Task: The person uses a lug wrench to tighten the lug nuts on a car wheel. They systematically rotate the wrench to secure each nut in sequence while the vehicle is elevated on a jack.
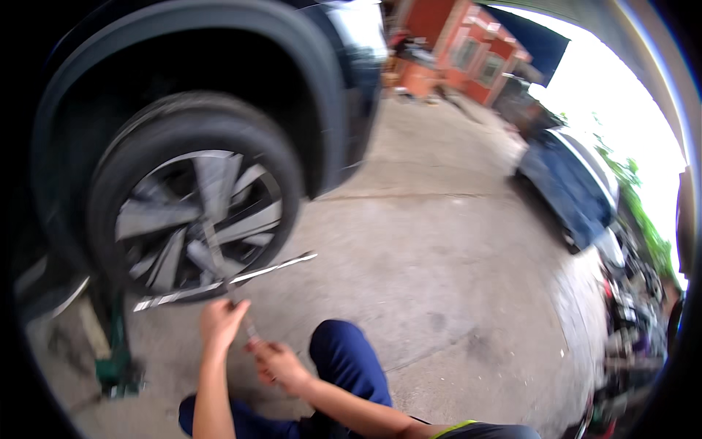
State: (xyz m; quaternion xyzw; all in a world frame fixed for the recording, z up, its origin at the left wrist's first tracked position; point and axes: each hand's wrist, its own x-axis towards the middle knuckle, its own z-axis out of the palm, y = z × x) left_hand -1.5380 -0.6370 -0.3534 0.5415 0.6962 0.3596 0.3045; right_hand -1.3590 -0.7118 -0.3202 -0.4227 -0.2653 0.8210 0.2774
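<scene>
A four-way lug wrench [274, 269] stands out from the wheel [175, 201] of a dark car, blurred by motion. One of its bars reaches toward the wheel's hub; blur keeps me from telling whether its end sits on a nut. The crossbar slants in front of the tire's lower edge. My left hand [221, 322] is closed around the bar just below the crossing. Closer to me, my right hand [279, 367] grips the same bar near its end. The wheel has silver and black spokes and a black tire.
A green jack [117, 362] stands at the lower left, beside the tire. The wheel arch [311, 80] curves over the wheel. My bent knee [347, 358] is right of my hands. A blue vehicle [567, 186] stands far right, above piled parts [632, 307]. Behind is an orange-red building [468, 55].
</scene>
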